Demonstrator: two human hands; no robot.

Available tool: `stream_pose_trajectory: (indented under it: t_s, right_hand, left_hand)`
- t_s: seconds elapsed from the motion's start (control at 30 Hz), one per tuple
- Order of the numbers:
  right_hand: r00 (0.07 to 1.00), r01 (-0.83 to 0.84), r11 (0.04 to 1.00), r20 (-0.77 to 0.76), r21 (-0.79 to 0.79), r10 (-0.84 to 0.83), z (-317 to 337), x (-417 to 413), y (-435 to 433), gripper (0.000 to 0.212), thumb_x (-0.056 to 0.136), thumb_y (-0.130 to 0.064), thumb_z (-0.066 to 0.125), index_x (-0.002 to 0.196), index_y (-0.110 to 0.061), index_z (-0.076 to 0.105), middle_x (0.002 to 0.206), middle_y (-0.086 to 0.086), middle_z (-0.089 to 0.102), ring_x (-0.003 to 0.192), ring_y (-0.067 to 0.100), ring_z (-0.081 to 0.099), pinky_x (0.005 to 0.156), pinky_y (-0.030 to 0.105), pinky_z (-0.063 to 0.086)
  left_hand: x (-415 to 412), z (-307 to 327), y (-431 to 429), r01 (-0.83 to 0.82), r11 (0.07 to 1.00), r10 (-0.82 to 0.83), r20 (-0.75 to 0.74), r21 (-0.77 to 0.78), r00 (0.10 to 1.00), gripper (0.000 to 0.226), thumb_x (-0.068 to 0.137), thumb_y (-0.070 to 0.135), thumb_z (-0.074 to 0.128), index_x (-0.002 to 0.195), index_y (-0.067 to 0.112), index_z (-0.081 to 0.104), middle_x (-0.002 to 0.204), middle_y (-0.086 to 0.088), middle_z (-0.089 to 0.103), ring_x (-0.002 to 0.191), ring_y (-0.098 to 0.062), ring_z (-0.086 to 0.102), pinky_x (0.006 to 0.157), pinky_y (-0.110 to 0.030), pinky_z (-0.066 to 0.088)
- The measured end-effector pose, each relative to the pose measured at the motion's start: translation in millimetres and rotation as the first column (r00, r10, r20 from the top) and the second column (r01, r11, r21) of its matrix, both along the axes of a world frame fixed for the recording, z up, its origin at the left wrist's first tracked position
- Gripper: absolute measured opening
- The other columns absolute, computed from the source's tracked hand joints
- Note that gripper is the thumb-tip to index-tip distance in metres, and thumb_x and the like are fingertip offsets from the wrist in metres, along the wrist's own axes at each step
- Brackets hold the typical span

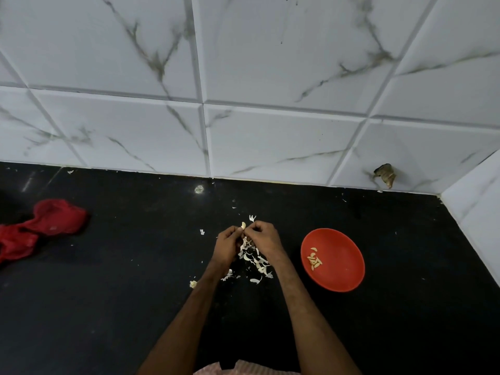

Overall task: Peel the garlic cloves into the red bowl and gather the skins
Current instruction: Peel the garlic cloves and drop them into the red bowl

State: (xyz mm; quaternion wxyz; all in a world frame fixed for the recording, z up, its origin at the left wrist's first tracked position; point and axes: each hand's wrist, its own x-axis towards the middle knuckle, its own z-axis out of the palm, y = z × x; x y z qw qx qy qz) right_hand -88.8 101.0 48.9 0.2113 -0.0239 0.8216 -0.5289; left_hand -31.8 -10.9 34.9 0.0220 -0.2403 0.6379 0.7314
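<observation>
Black polished surface [108, 307] runs back to white tiled wall [270, 63], tiles bevelled and veined grey like marble. Crumpled red cloth [40, 228] lies at far left of surface, apart from wall. Brownish broken patch [385, 175] mars low tile at right, just above surface, near corner with side wall [476, 212]. Small pale smudge [199, 189] on surface near wall base. Pink striped fabric [243, 368] at bottom edge.

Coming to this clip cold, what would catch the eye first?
The left hand and right hand meet mid-counter, both pinching a clove over a scatter of pale skins. Right of them the red bowl holds a few peeled cloves; a red cloth lies far left on the black counter.
</observation>
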Motion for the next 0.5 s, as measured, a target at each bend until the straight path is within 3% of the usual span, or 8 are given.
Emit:
stream_pose_trajectory:
  t_s: [0.27,0.37,0.43,0.5]
  right_hand:
    - [0.988,-0.157,0.986,0.004,0.059,0.157,4,2,5,0.015,0.091,-0.02,0.063,0.085,-0.011,0.072,0.071,-0.003,0.066,0.054,0.004,0.055,0.054,0.02,0.044]
    - [0.99,-0.144,0.986,0.019,0.084,0.143,1,2,7,0.026,0.096,-0.022,0.054,0.08,-0.012,0.072,0.071,0.001,0.069,0.055,0.01,0.059,0.057,0.033,0.05]
    - [0.987,-0.144,0.967,-0.043,0.209,0.156,-6,0,9,0.025,0.096,-0.031,0.06,0.081,-0.014,0.072,0.073,0.001,0.071,0.065,0.017,0.066,0.066,0.039,0.055]
    - [0.979,-0.124,0.939,-0.113,0.321,0.168,-9,1,12,0.011,0.09,-0.029,0.073,0.091,-0.017,0.071,0.076,-0.006,0.069,0.071,0.011,0.066,0.067,0.033,0.055]
  left_hand:
    - [3,7,-2,-0.062,0.993,0.057,0.055,0.096,0.997,0.036,0.104,0.02,0.04,0.069,0.017,0.047,0.05,0.007,0.032,0.04,-0.005,0.023,0.037,-0.018,0.017]
    - [3,11,-3,-0.065,0.993,0.06,0.06,0.096,0.996,0.036,0.103,0.021,0.041,0.067,0.019,0.045,0.049,0.008,0.031,0.04,-0.005,0.022,0.038,-0.018,0.016]
    - [4,11,-5,-0.063,0.993,0.056,0.069,0.097,0.996,0.036,0.102,0.022,0.043,0.066,0.02,0.043,0.05,0.008,0.029,0.041,-0.005,0.021,0.039,-0.019,0.015]
    - [4,10,-7,-0.066,0.993,0.059,0.074,0.103,0.995,0.036,0.101,0.023,0.044,0.064,0.02,0.042,0.052,0.007,0.027,0.042,-0.005,0.02,0.04,-0.018,0.015]
